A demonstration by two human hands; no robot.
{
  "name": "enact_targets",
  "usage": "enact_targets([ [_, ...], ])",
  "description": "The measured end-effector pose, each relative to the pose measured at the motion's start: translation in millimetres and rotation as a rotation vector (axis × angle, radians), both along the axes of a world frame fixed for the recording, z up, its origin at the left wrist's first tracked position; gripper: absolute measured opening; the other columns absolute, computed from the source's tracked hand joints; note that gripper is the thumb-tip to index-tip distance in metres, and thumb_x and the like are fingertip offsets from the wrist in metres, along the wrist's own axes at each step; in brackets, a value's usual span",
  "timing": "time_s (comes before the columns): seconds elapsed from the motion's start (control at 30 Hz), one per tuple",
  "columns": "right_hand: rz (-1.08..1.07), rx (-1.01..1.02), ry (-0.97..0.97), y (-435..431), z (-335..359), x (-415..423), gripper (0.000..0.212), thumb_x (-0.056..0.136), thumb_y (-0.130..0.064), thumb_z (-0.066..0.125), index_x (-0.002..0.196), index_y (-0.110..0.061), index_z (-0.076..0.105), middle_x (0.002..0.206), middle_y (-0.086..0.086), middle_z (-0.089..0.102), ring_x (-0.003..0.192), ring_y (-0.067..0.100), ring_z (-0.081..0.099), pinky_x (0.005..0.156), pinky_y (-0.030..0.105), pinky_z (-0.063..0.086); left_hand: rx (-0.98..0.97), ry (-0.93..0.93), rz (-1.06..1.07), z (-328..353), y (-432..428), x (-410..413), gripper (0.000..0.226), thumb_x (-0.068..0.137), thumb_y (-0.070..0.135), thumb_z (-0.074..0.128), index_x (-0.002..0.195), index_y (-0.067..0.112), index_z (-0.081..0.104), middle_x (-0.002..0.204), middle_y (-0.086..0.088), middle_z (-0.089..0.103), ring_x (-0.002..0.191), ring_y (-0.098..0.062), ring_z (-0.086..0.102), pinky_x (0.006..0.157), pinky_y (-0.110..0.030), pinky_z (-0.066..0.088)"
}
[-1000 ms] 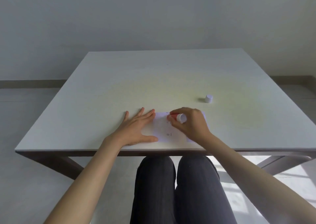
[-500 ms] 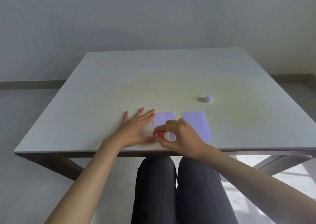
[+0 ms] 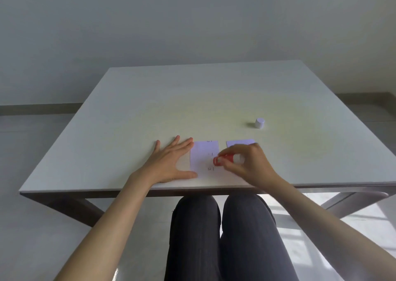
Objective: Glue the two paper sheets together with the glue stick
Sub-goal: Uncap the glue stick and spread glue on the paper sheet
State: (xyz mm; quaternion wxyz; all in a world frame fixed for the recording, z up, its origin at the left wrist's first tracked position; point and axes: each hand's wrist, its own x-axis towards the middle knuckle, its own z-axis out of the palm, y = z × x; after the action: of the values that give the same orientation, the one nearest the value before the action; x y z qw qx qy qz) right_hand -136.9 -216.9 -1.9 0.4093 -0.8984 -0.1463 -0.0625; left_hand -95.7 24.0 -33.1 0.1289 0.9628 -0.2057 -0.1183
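Two small pale sheets lie side by side near the table's front edge. The left sheet carries small printed marks. My left hand lies flat with fingers spread, its fingertips and thumb on that sheet's left edge. My right hand grips a red glue stick tilted sideways, its tip at the right side of the left sheet. The right sheet is mostly hidden behind my right hand.
The glue stick's white cap stands on the table behind and to the right of the sheets. My knees sit under the table's front edge. A wall rises behind the table.
The glue stick has moved away from the near left corner of the left sheet, up and right to its middle right side. My left hand has stayed flat.
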Motion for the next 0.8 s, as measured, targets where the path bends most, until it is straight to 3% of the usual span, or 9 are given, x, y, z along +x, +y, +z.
enact_targets([
  [0.1,-0.249,0.113,0.053,-6.3,12.3,8.7,0.011,0.08,-0.025,0.069,0.085,-0.018,0.075,0.077,-0.005,0.072,0.069,0.01,0.062,0.066,0.017,0.046,-0.047,-0.002,0.004,-0.3,1.8,-3.8,0.097,0.07,0.073,0.049,0.149,0.035,0.007,0.156,0.026,0.002,0.146,-0.004,-0.008,0.116,-0.055,-0.009],
  [0.17,-0.234,0.421,0.181,-8.4,16.7,8.8,0.01,0.084,-0.024,0.065,0.087,-0.021,0.074,0.071,-0.009,0.07,0.06,0.006,0.057,0.062,0.012,0.042,-0.067,0.021,0.012,1.1,2.6,-5.4,0.097,0.073,0.07,0.052,0.149,0.036,0.004,0.157,0.024,0.004,0.146,-0.004,-0.008,0.116,-0.053,-0.011],
  [0.23,-0.148,0.849,0.411,-9.2,20.1,4.7,0.015,0.087,-0.022,0.061,0.095,-0.016,0.073,0.075,-0.002,0.07,0.058,0.011,0.054,0.063,0.02,0.039,-0.115,0.046,0.036,4.6,1.4,-6.7,0.093,0.078,0.062,0.056,0.149,0.036,0.002,0.156,0.024,0.003,0.146,-0.004,-0.007,0.117,-0.05,-0.012],
  [0.3,-0.084,1.241,0.699,-3.4,21.0,0.0,0.019,0.085,-0.024,0.06,0.098,-0.014,0.069,0.079,0.001,0.067,0.057,0.012,0.053,0.064,0.024,0.038,-0.279,0.027,0.098,12.9,-3.1,-8.9,0.087,0.082,0.053,0.059,0.149,0.036,0.007,0.152,0.026,0.004,0.146,-0.001,-0.001,0.117,-0.047,-0.011],
  [0.4,-0.041,1.509,0.894,15.5,13.4,-7.8,0.019,0.089,-0.024,0.055,0.1,-0.011,0.063,0.078,0.002,0.065,0.056,0.014,0.055,0.065,0.025,0.042,-0.695,-0.078,0.17,33.2,-24.4,-16.4,0.064,0.08,0.051,0.06,0.139,0.037,0.039,0.142,0.028,0.036,0.138,0.007,0.025,0.12,-0.039,0.008],
  [0.5,0.003,1.53,0.926,34.1,8.1,-12.0,0.018,0.091,-0.024,0.052,0.09,-0.011,0.066,0.073,0.002,0.066,0.056,0.015,0.054,0.064,0.025,0.042,-0.935,-0.118,0.209,46.6,-55.1,-28.1,0.031,0.077,0.04,0.07,0.106,0.049,0.063,0.105,0.038,0.064,0.11,0.013,0.056,0.103,-0.019,0.039],
  [0.57,-0.002,1.422,0.914,41.9,7.8,-12.3,0.021,0.092,-0.026,0.051,0.083,-0.014,0.067,0.075,0.001,0.064,0.059,0.016,0.051,0.064,0.025,0.04,-1.03,-0.129,0.296,47.6,-65.5,-31.1,0.024,0.075,0.029,0.075,0.091,0.045,0.068,0.088,0.03,0.072,0.093,0.007,0.067,0.086,-0.011,0.048],
  [0.67,-0.095,1.158,0.845,46.0,5.5,-14.0,0.022,0.091,-0.031,0.054,0.099,-0.015,0.066,0.09,0.006,0.064,0.064,0.019,0.056,0.062,0.027,0.04,-1.085,-0.183,0.394,52.5,-62.4,-23.0,0.022,0.073,0.019,0.077,0.08,0.038,0.068,0.074,0.025,0.073,0.078,0.003,0.07,0.075,-0.012,0.052],
  [0.8,-0.149,0.865,0.673,43.8,1.8,-28.3,0.029,0.091,-0.032,0.057,0.117,-0.02,0.061,0.103,0.003,0.066,0.073,0.017,0.06,0.065,0.025,0.043,-0.997,-0.407,0.482,74.4,-44.0,14.0,0.017,0.074,0.017,0.07,0.074,0.03,0.061,0.056,0.024,0.068,0.066,0.013,0.065,0.064,0.0,0.042],
])
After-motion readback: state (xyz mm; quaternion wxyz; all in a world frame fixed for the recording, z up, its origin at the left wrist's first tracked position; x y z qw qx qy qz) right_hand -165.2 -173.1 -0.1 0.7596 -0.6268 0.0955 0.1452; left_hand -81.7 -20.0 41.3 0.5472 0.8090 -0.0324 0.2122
